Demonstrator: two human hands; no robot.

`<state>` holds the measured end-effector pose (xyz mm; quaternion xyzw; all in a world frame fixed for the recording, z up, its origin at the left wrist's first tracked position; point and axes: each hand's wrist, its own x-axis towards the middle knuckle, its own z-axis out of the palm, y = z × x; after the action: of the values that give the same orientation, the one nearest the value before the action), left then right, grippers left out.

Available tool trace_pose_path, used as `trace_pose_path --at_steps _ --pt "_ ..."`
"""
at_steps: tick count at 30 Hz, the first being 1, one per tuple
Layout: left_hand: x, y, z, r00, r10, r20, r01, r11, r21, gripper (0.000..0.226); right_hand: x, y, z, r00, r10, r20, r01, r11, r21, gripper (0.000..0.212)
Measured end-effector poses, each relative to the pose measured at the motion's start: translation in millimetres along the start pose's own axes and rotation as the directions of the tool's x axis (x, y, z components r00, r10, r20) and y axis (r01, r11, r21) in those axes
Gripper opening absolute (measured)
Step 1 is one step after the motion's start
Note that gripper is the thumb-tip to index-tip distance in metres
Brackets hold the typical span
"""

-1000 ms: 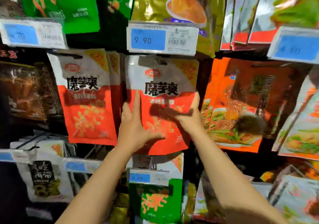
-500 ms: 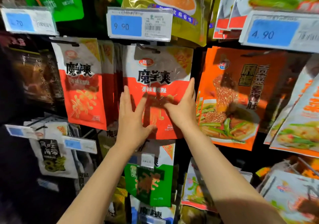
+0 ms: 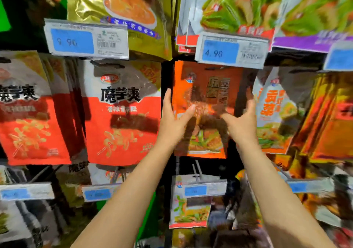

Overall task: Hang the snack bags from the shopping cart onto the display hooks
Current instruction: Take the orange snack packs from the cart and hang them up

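Shifting rightward along the rack, both hands have left the red-and-white bag (image 3: 122, 113), which now hangs untouched under the 9.90 price tag (image 3: 87, 40), and have come to the orange bag (image 3: 206, 94) on the next hook over, beneath the 4.90 price tag (image 3: 232, 51). That suggests the red-and-white bag is hung and done with, and attention has passed to straightening or seating the orange one.

The left hand (image 3: 172, 121) stands at the orange bag's left edge, fingers straight and pointing up, thumb reaching across the front of the pack; its grip is released, more a flat press than a hold. The right hand (image 3: 241, 119) frames the right edge in the same way, fingers extended and thumb angled inward over the bag, grip likewise released. Whether either palm truly touches the film is blurred and cannot be told.

Further right hangs a white-and-orange bag (image 3: 275, 110), just beside the right hand. The shopping cart is out of view
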<state>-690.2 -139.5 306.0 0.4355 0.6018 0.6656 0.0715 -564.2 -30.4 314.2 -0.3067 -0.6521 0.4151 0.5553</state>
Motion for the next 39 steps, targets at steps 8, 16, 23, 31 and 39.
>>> trace_pose_path --at_steps 8,16,23,31,39 --pt "3.1 -36.1 25.8 0.987 -0.158 -0.041 0.158 0.987 0.008 0.109 25.1 19.8 17.6 0.974 0.131 0.187 -0.134 0.991 0.003 0.073" --pt "2.6 -31.7 25.8 0.992 -0.068 -0.104 0.077 0.993 0.085 0.086 21.0 21.5 33.4 0.980 0.127 0.152 -0.146 0.982 0.120 0.074" --pt "-10.2 -31.6 36.5 0.987 0.017 -0.159 -0.001 0.994 0.105 0.093 6.9 26.3 26.0 0.998 0.054 0.040 -0.060 0.987 0.148 0.103" --pt "-34.9 -19.7 46.9 0.954 0.148 -0.260 -0.041 0.925 0.377 0.110 0.6 23.6 5.2 0.970 -0.117 0.215 0.131 0.990 -0.054 0.090" --pt "-55.7 19.9 126.8 0.809 0.395 -0.435 -0.168 0.865 0.473 0.073 0.0 32.6 -115.6 0.788 -0.601 0.130 0.614 0.784 -0.098 0.063"
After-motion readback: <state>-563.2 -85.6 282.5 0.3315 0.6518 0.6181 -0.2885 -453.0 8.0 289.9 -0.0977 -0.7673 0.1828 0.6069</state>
